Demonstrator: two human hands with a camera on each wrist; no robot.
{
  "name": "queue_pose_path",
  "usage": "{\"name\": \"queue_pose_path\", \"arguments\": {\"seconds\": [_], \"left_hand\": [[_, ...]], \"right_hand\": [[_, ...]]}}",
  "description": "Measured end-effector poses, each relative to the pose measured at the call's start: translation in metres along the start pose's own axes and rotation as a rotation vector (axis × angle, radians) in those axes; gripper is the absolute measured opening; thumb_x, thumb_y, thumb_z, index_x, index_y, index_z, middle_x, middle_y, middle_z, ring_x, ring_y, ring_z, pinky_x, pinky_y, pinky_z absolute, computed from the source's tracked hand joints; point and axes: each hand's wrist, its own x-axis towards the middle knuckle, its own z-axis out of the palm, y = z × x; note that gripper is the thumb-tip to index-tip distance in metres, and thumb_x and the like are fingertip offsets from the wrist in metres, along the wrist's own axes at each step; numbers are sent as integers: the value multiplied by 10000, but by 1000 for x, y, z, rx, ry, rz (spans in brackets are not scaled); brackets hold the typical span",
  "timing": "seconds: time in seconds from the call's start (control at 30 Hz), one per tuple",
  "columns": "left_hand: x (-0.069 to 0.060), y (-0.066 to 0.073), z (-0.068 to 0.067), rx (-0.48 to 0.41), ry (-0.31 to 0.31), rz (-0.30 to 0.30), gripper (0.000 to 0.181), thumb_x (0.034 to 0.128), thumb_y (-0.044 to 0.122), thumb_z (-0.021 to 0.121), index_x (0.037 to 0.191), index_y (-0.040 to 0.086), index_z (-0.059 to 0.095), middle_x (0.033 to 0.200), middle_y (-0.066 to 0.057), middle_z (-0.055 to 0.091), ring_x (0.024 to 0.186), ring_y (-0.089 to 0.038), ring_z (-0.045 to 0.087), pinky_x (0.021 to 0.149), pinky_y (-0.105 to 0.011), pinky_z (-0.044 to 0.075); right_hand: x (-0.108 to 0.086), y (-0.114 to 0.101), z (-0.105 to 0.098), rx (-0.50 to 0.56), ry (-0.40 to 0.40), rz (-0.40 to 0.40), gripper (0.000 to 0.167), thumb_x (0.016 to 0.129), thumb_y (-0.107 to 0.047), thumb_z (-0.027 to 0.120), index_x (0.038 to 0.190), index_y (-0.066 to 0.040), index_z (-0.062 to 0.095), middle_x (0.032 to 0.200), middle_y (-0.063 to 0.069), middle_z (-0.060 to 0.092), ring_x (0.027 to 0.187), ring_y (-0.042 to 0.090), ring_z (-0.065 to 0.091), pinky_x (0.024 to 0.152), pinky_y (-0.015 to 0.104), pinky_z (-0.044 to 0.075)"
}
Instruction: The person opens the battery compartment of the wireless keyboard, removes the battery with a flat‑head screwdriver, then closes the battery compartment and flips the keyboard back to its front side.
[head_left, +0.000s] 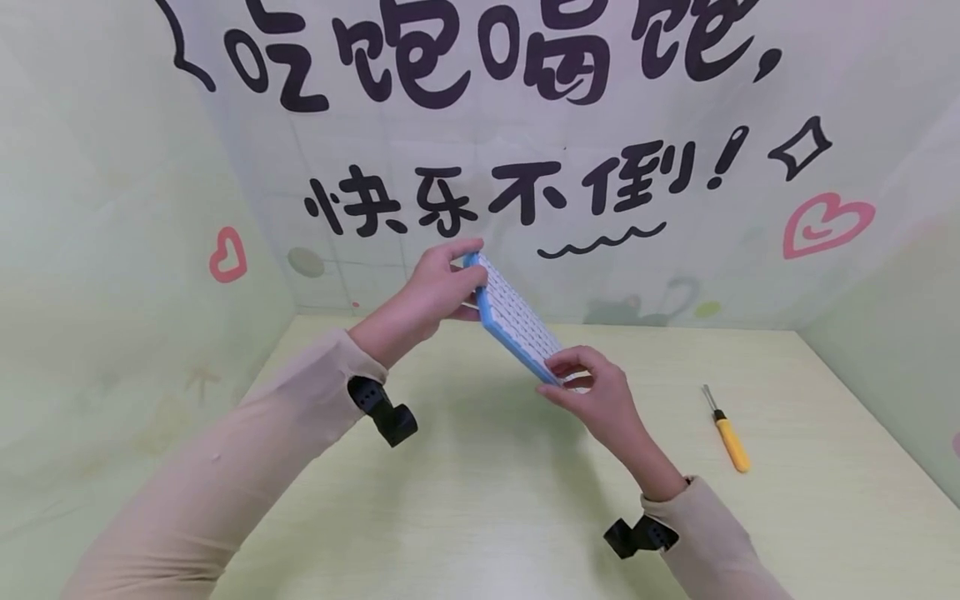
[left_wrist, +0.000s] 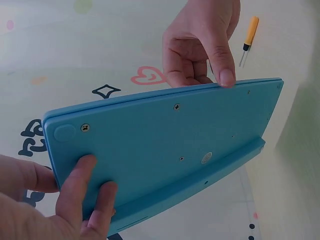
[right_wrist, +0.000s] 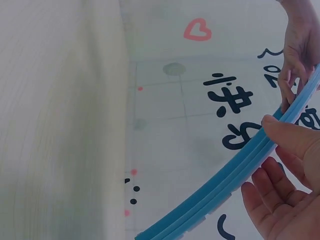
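A blue keyboard with white keys [head_left: 517, 315] is held tilted above the table. Its blue underside [left_wrist: 145, 145], dotted with small screws, fills much of the left wrist view. My left hand [head_left: 444, 287] grips one end, fingers on the underside and thumb on the key side. My right hand [head_left: 596, 392] pinches the long edge near the lower end; in the left wrist view that hand [left_wrist: 205, 45] has its thumb against the edge. The keyboard's thin blue edge [right_wrist: 215, 185] shows in the right wrist view, beside my right hand [right_wrist: 290, 180].
A screwdriver with a yellow handle [head_left: 732, 445] lies on the pale table [head_left: 480, 500] to the right. Behind stands a light backdrop [head_left: 420, 275] with black writing and pink hearts. Side panels flank the table.
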Motion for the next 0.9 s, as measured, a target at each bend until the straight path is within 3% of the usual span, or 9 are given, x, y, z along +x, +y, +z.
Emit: {"name": "queue_pose_path", "arguments": {"seconds": [0.3,0.5,0.7,0.9], "left_hand": [[2,-2,3,-58,19,-14,581,876,-3,449,1426,145,332,1157,-207,518,860,-290,622,649,-325,539],[-1,-1,10,-152,49,28,573,852,4,514,1388,175,407,1139,-192,534,861,-284,632,652,-334,540],[-3,1,21,-235,56,80,590,815,-15,550,1356,196,448,1065,-175,548,825,-274,621,653,-336,541],[-4,3,33,-238,38,116,605,811,-13,575,1354,210,431,1048,-160,506,766,-228,597,645,-332,542]], "right_hand": [[3,3,5,-147,75,-171,258,703,10,764,919,-24,628,880,73,601,759,180,605,607,283,529],[4,3,6,-214,150,-315,244,680,87,734,874,-13,624,843,64,593,743,169,611,575,264,531],[4,1,5,-246,183,-348,250,659,125,719,841,-2,602,826,76,582,736,169,607,575,253,531],[5,1,5,-255,209,-341,237,661,143,685,815,2,574,808,75,566,731,173,599,567,253,531]]}}
